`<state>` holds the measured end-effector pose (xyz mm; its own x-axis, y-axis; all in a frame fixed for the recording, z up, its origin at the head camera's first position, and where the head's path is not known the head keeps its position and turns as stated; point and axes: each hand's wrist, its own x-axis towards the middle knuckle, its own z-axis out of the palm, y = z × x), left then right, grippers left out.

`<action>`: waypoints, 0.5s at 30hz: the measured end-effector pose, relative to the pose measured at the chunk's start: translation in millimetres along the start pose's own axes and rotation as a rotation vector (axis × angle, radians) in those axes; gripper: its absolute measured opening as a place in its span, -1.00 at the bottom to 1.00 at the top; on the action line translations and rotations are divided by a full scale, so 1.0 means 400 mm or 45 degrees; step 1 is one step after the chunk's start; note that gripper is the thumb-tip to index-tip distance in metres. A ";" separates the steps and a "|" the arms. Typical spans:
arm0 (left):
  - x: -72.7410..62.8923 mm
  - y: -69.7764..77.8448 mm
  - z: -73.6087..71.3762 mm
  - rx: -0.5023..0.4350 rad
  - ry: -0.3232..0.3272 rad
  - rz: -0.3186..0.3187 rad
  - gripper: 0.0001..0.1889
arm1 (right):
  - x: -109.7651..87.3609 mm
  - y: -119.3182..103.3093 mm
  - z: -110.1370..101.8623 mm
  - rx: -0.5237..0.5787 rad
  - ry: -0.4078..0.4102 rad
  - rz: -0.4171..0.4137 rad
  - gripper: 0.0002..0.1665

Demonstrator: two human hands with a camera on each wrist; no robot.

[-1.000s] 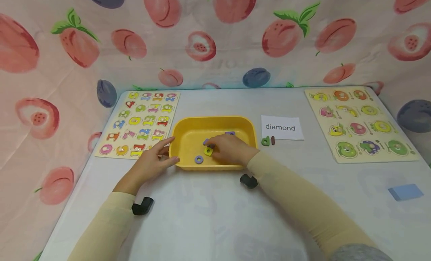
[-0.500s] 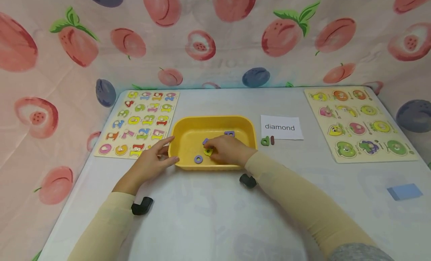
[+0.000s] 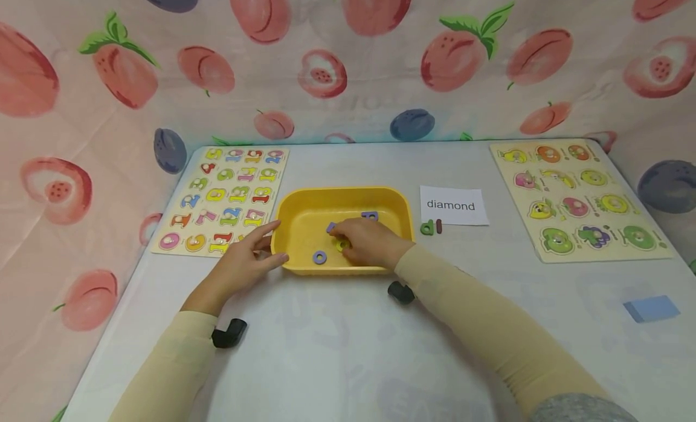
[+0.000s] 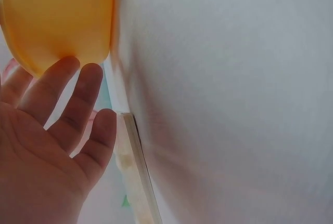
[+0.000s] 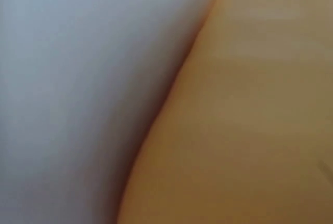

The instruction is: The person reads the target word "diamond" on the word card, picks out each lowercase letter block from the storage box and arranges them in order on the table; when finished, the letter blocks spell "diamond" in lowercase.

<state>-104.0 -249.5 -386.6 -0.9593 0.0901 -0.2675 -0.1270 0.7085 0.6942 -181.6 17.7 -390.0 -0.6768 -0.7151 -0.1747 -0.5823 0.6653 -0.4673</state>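
Note:
A yellow tray (image 3: 296, 222) stands mid-table with small letter pieces in it. My left hand (image 3: 247, 262) rests against its left end; in the left wrist view the spread fingers touch the tray's outer wall (image 4: 57, 16). Inside the tray, my right hand (image 3: 372, 243) pinches a yellow letter piece (image 3: 342, 245) between thumb and index finger, largely covered by the hand. Beside those fingertips lies a purple piece (image 3: 330, 227). A purple ring-shaped letter o (image 3: 319, 257) is nearer the front, and another purple piece (image 3: 370, 216) lies behind the hand.
Right of the tray, a white card (image 3: 454, 205) reads "diamond", with a green letter d (image 3: 427, 227) and a dark red bar-shaped piece (image 3: 439, 227) below it. A number puzzle board (image 3: 220, 198) stands left, a fruit board (image 3: 579, 201) right. A blue block (image 3: 651, 309) lies far right.
The yellow letter piece has shifted slightly right, farther under my right hand's fingers. My left hand has stayed at the tray's end.

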 end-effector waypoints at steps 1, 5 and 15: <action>0.000 0.000 0.000 0.001 -0.001 0.000 -0.16 | 0.000 0.001 0.000 -0.001 0.002 -0.002 -0.47; -0.001 0.000 0.001 0.001 -0.002 -0.004 -0.16 | -0.002 0.005 0.002 -0.008 0.016 -0.007 -0.46; 0.005 -0.005 0.002 -0.003 0.009 -0.002 -0.17 | 0.001 0.014 0.005 -0.069 0.053 0.022 -0.53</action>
<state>-105.5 -250.0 -389.2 -0.9609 0.0844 -0.2639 -0.1290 0.7068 0.6956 -184.1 20.6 -394.4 -0.7047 -0.6944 -0.1457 -0.5928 0.6891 -0.4168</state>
